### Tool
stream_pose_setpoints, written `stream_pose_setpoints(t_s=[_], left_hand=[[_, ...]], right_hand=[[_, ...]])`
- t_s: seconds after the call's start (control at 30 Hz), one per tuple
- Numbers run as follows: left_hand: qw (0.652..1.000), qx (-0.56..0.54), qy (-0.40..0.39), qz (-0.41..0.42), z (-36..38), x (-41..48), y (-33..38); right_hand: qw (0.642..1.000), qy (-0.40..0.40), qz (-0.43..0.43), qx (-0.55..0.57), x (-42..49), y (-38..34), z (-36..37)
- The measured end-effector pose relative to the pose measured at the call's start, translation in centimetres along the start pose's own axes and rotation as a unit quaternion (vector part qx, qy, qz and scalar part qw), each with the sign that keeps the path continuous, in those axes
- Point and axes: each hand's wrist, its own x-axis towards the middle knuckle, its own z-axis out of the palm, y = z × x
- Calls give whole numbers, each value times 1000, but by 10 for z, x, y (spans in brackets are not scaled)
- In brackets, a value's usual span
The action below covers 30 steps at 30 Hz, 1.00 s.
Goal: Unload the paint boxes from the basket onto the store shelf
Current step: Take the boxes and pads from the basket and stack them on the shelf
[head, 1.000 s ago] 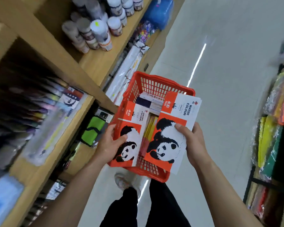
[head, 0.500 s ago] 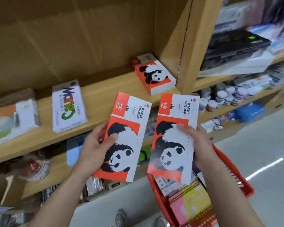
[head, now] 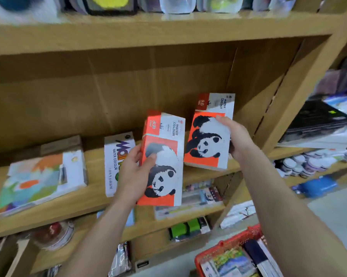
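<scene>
1. Head view, looking at a wooden store shelf (head: 84, 204) with two bare forearms reaching up toward it.
2. Left hand (head: 131, 174) grips a paint box (head: 164, 148) by its left edge. The thumb lies curled on the printed front and the fingers are wrapped behind it.
3. This box is orange and white, shows a black-and-white panda, and reads "WATER COLOUR". It is held upright in the air in front of the shelf edge, tilted slightly, touching no board.
4. Right hand (head: 237, 139) clasps a second panda box (head: 206, 140) by its right edge, thumb on the front and fingers curled round the back.
5. That second box leans back over the shelf board, beside the wooden upright. Its lower edge is at the front lip of the board; whether it touches the wood is unclear.
6. The two panda boxes are just beside each other, the left one lower and nearer the camera.
7. On the same board, left of the hands, a white watercolour box (head: 113, 156) lies flat, partly hidden by the left hand. Further left lies a box with a colourful painted cover (head: 38, 178).
8. A red plastic basket (head: 228, 243) sits at the bottom right, below the right forearm, with more flat boxes inside it.
9. Right of the upright, small paint jars (head: 302, 163) stand on a lower shelf, with a black case (head: 316, 118) on the shelf above them.
</scene>
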Motion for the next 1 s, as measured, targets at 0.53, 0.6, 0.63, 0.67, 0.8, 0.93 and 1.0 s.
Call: stream_pose_setpoints(t_s=[0.53, 0.6, 0.63, 0.67, 0.8, 0.93, 1.0], left_hand=[[993, 30, -2, -116, 68, 59, -30], [992, 18, 4, -125, 69, 59, -32], [992, 13, 9, -129, 69, 59, -33], [991, 7, 15, -131, 69, 59, -33], [991, -3, 26, -130, 72, 60, -30], [993, -4, 29, -115, 72, 57, -25], [995, -4, 29, -100, 71, 54, -22]], right_hand=[[980, 9, -36, -193, 37, -6, -8], [970, -1, -33, -243, 25, -7, -13], [963, 8, -50, -264, 15, -6, -15], [954, 24, -86, -286, 2, -1, -15], [867, 42, -246, -432, -48, 33, -10], [824, 88, -259, -496, -45, 40, -10], [835, 111, -261, -471, -34, 38, -10]])
